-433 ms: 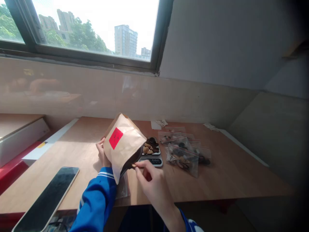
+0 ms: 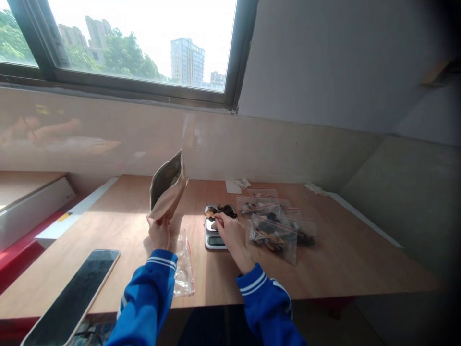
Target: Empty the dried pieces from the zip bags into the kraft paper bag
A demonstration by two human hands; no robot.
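Observation:
My left hand grips the bottom of a kraft paper pouch, which stands tilted with its silver-lined mouth open and its red label out of sight. My right hand rests over a small digital kitchen scale, fingertips among the dark and tan dried pieces heaped on its pan. Whether those fingers pinch a piece is hidden. Just right of the scale lie several filled zip bags with red-striped seals.
An empty clear zip bag lies on the wooden table below the pouch. A smartphone lies at the front left edge. Paper scraps sit against the back wall, under a window.
The pouch has risen and turned upright, its mouth now facing up. My right hand has moved forward from the pouch's mouth to the scale pan.

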